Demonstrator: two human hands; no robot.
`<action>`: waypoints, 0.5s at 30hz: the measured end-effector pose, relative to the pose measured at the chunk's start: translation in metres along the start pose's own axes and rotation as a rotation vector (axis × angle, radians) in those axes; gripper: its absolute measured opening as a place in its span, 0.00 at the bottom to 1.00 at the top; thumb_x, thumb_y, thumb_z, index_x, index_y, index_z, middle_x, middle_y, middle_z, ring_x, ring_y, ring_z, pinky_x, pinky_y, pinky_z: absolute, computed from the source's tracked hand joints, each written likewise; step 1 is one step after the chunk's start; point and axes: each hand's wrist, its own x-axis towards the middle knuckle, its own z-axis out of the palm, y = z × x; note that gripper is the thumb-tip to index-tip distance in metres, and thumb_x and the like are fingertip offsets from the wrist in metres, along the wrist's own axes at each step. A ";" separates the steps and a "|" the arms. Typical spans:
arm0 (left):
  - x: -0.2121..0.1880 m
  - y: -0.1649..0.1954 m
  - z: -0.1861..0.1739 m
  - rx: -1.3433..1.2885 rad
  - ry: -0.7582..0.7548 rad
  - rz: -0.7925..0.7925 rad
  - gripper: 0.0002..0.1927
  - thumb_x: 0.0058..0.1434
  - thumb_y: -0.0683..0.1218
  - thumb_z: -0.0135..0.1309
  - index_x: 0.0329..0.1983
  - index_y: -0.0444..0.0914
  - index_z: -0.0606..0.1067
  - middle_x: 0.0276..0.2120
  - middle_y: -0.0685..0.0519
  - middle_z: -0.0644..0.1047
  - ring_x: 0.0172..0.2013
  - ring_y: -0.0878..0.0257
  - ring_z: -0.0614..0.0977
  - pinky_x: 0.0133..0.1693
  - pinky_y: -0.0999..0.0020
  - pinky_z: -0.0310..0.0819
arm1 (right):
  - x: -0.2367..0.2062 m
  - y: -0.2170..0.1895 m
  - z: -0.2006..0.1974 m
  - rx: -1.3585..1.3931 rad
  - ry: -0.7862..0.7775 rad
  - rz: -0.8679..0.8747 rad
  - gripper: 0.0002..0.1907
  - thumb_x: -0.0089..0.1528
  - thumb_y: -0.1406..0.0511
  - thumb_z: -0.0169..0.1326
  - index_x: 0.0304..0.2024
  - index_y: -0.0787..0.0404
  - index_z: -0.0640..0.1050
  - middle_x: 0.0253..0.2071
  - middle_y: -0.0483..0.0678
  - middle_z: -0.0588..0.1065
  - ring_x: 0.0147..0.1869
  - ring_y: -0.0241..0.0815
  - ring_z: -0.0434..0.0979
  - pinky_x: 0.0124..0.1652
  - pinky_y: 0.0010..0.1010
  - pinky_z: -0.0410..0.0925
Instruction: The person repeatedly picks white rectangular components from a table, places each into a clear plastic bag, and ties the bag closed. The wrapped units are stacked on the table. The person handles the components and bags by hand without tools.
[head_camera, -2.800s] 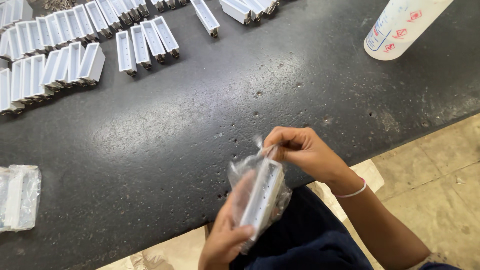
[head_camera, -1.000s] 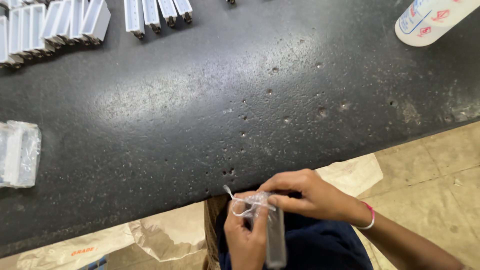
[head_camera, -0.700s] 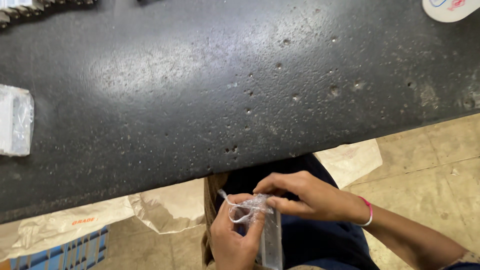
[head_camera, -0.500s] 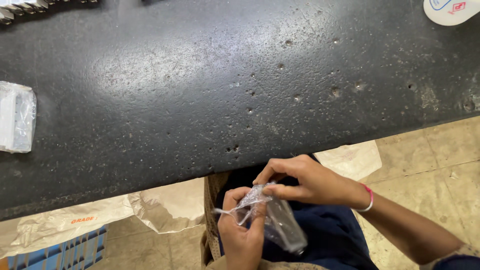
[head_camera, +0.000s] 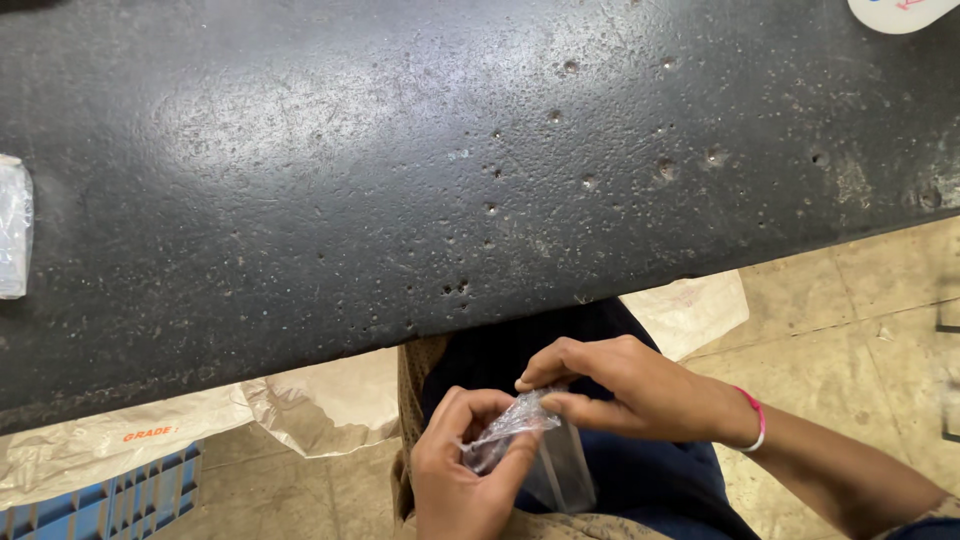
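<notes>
From the head camera: both hands are working together over the lap, below the dark table (head_camera: 400, 200). The left hand (head_camera: 465, 480) is gripping the clear bag (head_camera: 520, 445); the right hand (head_camera: 625, 385) is pinching its crumpled top. Best pinching tight, close to the contents.

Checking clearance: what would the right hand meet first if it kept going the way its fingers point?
The right hand points left; it would probably first meet the crinkled clear plastic bag, already pinched, then the left hand.
</notes>
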 end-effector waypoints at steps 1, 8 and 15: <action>-0.001 0.001 -0.002 -0.068 -0.026 -0.032 0.13 0.50 0.40 0.67 0.38 0.35 0.79 0.29 0.54 0.80 0.29 0.69 0.82 0.31 0.76 0.75 | 0.000 0.000 0.000 -0.005 -0.003 -0.002 0.15 0.65 0.63 0.57 0.51 0.64 0.77 0.47 0.50 0.84 0.47 0.44 0.87 0.45 0.32 0.77; -0.002 0.001 -0.008 -0.329 -0.103 -0.325 0.17 0.52 0.40 0.66 0.44 0.32 0.76 0.29 0.51 0.77 0.26 0.67 0.79 0.25 0.70 0.74 | 0.002 0.000 -0.004 -0.056 -0.028 -0.062 0.14 0.64 0.63 0.57 0.50 0.62 0.78 0.44 0.50 0.83 0.46 0.45 0.87 0.44 0.32 0.78; -0.001 0.006 -0.003 -0.497 -0.266 -0.204 0.22 0.56 0.38 0.62 0.54 0.31 0.72 0.40 0.49 0.76 0.40 0.64 0.84 0.46 0.66 0.83 | 0.005 -0.008 -0.018 -0.080 -0.117 -0.035 0.14 0.64 0.61 0.59 0.50 0.61 0.78 0.41 0.49 0.83 0.43 0.46 0.87 0.40 0.32 0.77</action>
